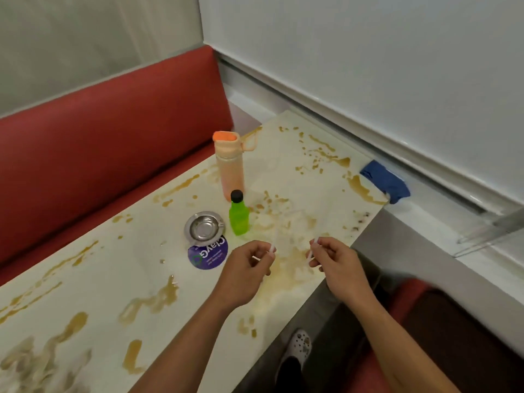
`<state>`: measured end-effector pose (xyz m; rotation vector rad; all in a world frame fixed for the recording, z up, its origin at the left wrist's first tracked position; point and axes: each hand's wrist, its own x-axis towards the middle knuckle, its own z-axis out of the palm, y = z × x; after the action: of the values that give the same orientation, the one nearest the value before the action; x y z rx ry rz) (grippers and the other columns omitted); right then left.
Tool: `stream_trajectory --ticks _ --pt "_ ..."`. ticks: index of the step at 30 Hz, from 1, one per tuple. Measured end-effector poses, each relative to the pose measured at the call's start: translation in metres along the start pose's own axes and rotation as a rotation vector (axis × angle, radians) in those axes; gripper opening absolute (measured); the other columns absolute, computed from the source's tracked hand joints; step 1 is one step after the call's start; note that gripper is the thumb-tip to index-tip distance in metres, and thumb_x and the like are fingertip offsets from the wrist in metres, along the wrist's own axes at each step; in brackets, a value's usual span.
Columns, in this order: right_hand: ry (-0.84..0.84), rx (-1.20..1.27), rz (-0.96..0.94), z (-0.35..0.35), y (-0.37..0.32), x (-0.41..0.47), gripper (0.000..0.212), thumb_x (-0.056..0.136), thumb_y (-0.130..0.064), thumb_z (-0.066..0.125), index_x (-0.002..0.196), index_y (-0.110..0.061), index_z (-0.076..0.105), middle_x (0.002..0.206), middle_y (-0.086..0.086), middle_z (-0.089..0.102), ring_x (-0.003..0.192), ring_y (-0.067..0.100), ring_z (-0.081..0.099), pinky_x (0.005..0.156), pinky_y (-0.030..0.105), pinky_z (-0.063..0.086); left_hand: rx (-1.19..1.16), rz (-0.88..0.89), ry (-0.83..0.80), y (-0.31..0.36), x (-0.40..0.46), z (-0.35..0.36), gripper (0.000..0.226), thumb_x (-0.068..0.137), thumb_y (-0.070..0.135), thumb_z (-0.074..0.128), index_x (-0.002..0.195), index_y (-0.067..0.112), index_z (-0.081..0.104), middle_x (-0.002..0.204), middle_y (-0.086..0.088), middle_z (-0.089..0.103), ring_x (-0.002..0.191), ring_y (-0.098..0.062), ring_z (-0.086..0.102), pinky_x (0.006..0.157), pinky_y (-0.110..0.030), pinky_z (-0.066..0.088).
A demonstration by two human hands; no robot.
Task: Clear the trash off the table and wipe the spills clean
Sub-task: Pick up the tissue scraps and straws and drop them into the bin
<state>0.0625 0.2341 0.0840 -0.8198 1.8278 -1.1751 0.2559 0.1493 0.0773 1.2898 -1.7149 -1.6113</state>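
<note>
Two hands, centre-low of frame, both w/ fingers curled. Left hand (246, 268) pinches a thin white strip (272, 249) at its fingertips; a second white bit shows under its fingers, can't tell what. Right hand (334, 259) pinches another thin white strip (310, 254). Something clear and filmy seems to stretch up from the two hands toward frame centre, too faint to tell.

Table (93, 279): cream top, runs lower left to upper right, covered w/ many brown spills (158, 300), streaks and blots end to end, biggest pool just below the hands.

On it, centre of frame: 1 tall peach bottle (229, 168) w/ orange lid, upright; 1 small green bottle (239, 215) w/ black cap, upright, just in front of it; 1 round metal ashtray (204, 228) left of the green one, its edge overlapping 1 purple round disc (208, 253) w/ white print.

1 blue cloth (387, 181) at the table's right far corner, mid-right of frame, partly off the edge.

Red bench back (107, 137) upper left. 1 white shoe (300, 346) bottom centre.
</note>
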Motion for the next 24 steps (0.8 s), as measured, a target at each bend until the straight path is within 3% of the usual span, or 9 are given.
stream_trajectory --ticks 2,6,10,13,16,19,22,24 --pt "0.054 -0.001 -0.012 -0.033 0.009 0.020 0.020 0.102 -0.028 0.060 0.090 -0.017 0.072 0.083 0.004 0.072 0.076 0.017 0.068 0.067 0.017 0.049 0.002 0.018 -0.035 0.012 0.024 0.034 0.007 0.097 0.025 0.067 0.093 0.022 0.071 0.073 0.000 0.065 0.064 -0.016 0.065 0.060 -0.030 0.050" --pt "0.132 0.004 -0.020 -0.095 0.033 0.055 0.016 0.100 -0.030 0.063 0.089 -0.023 0.074 0.081 0.006 0.071 0.076 0.017 0.064 0.075 0.039 0.054 -0.005 -0.003 -0.098 0.026 0.069 0.102 0.008 0.098 0.017 0.066 0.104 0.022 0.069 0.084 -0.002 0.063 0.063 -0.015 0.065 0.056 -0.032 0.048" --pt "0.216 0.030 0.004 -0.148 0.051 0.078 0.015 0.099 -0.020 0.064 0.113 -0.023 0.068 0.085 0.009 0.068 0.077 0.021 0.067 0.070 0.021 0.053 0.010 -0.021 -0.178 0.030 0.105 0.168 0.026 0.100 0.011 0.059 0.121 0.026 0.063 0.083 0.007 0.057 0.070 -0.021 0.066 0.055 -0.032 0.048" --pt "0.256 -0.016 0.022 -0.180 0.079 0.095 0.013 0.099 -0.017 0.064 0.105 -0.028 0.066 0.085 0.008 0.068 0.080 0.020 0.067 0.070 0.019 0.053 0.080 -0.015 -0.207 0.027 0.128 0.214 0.024 0.099 0.012 0.059 0.110 0.031 0.068 0.075 0.017 0.060 0.063 -0.013 0.065 0.053 -0.029 0.047" --pt "0.303 -0.074 0.069 -0.207 0.123 0.111 0.007 0.097 -0.018 0.065 0.097 -0.025 0.067 0.081 0.001 0.070 0.078 0.017 0.068 0.073 0.029 0.055 0.095 -0.017 -0.214 0.020 0.144 0.259 0.023 0.099 0.014 0.061 0.090 0.032 0.071 0.067 0.015 0.064 0.057 -0.008 0.061 0.056 -0.023 0.048" --pt "0.390 -0.095 0.108 -0.226 0.168 0.122 0.005 0.096 -0.021 0.067 0.097 -0.025 0.070 0.085 -0.008 0.073 0.082 0.005 0.069 0.073 0.020 0.053 0.119 -0.039 -0.220 0.002 0.154 0.300 0.029 0.100 0.027 0.061 0.072 0.030 0.067 0.061 0.011 0.062 0.057 -0.008 0.059 0.058 -0.030 0.049" --pt "0.446 -0.120 0.148 -0.234 0.212 0.133 0.007 0.094 -0.018 0.069 0.094 -0.025 0.071 0.085 -0.010 0.073 0.080 0.000 0.068 0.069 0.010 0.049 0.186 -0.049 -0.234 -0.026 0.163 0.334 0.027 0.099 0.035 0.060 0.076 0.028 0.070 0.067 0.006 0.066 0.060 -0.007 0.060 0.063 -0.034 0.051" --pt "0.465 -0.141 0.199 -0.236 0.246 0.143 0.010 0.093 -0.015 0.070 0.090 -0.025 0.069 0.082 -0.010 0.073 0.077 0.000 0.068 0.068 0.012 0.049 0.247 -0.058 -0.245 -0.050 0.169 0.352 0.021 0.098 0.033 0.061 0.086 0.025 0.076 0.077 0.009 0.072 0.072 -0.006 0.067 0.070 -0.029 0.055"
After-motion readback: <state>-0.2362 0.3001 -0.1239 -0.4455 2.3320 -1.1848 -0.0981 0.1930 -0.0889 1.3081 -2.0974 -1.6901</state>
